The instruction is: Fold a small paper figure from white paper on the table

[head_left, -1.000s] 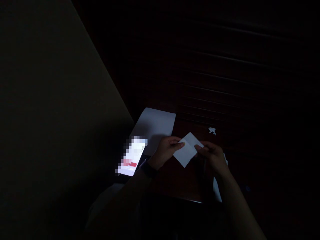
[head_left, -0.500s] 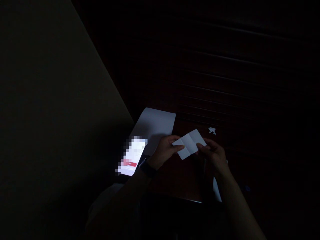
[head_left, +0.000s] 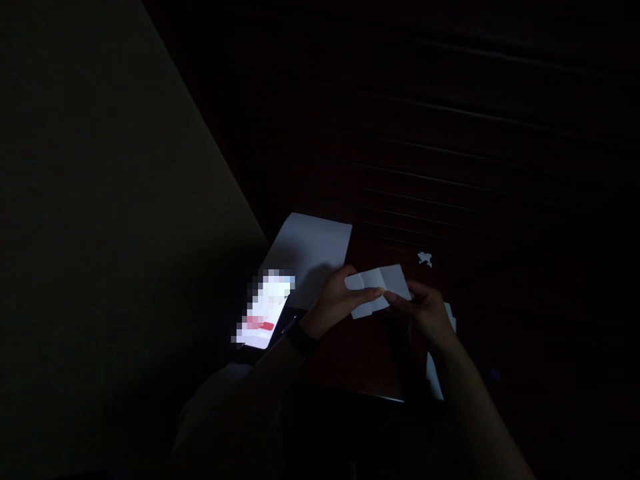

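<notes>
Above the dark table I hold a small creased piece of white paper [head_left: 393, 280] between both hands. My left hand [head_left: 336, 301] grips its left side, the thumb stretched across the front toward the middle. On the right, my right hand [head_left: 427, 315] pinches the lower right part, its thumb tip close to the left thumb. Two upright creases divide the paper into panels, and it bends at them. The fingers behind the paper are mostly hidden. A dark watch [head_left: 300, 337] is on my left wrist.
A larger white sheet [head_left: 315, 243] lies at the back left of the table [head_left: 350, 367]. Left of my wrist glows a phone screen [head_left: 265, 313], partly blurred. Torn white paper scraps [head_left: 425, 259] lie at the back right. More white paper [head_left: 434, 377] shows beside my right forearm.
My thumbs have moved toward each other and now nearly meet at the paper's middle. The paper has turned flatter and bends more at its crease.
</notes>
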Demonstrator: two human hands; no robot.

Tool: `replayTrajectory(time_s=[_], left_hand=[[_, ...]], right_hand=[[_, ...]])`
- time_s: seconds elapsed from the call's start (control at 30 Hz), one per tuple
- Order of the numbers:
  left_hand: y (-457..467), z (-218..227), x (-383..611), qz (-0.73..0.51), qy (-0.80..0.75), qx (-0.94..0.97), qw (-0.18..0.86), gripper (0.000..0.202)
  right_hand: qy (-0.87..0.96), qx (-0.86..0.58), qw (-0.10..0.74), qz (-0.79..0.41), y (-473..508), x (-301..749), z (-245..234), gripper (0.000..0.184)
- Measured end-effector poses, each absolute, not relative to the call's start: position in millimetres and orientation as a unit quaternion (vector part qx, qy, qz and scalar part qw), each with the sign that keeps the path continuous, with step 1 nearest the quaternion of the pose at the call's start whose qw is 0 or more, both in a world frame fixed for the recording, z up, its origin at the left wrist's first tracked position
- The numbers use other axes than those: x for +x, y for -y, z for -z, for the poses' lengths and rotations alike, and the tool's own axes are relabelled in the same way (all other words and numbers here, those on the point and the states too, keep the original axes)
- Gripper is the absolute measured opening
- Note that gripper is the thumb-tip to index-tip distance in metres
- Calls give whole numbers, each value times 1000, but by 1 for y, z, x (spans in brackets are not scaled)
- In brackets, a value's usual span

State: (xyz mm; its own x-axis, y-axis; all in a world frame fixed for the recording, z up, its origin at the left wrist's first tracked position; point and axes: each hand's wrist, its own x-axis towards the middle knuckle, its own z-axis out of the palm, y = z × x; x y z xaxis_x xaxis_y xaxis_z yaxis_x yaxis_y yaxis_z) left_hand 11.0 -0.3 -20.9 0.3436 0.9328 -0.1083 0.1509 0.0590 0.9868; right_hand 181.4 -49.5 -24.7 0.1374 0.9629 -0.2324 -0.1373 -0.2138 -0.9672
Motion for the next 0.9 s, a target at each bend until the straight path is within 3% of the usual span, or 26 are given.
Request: replayTrajectory(time_s=[0.23,0.5,0.77,0.9], left_hand=[[4,18,5,-333,-416,606,591,21],[12,26,-6,-308,-380,609,624,31],[33,33,-20,-280,-322,566,705,41],[51,33,-28,-298,-309,547,719,51]], right_hand=[[345,-571,532,-522,52,182,23,27],[338,-630,584,-383,52,191,30,36],[469,-582,523,-410,76,170,23,29],[424,-583,560,-409,88,157,29,36]])
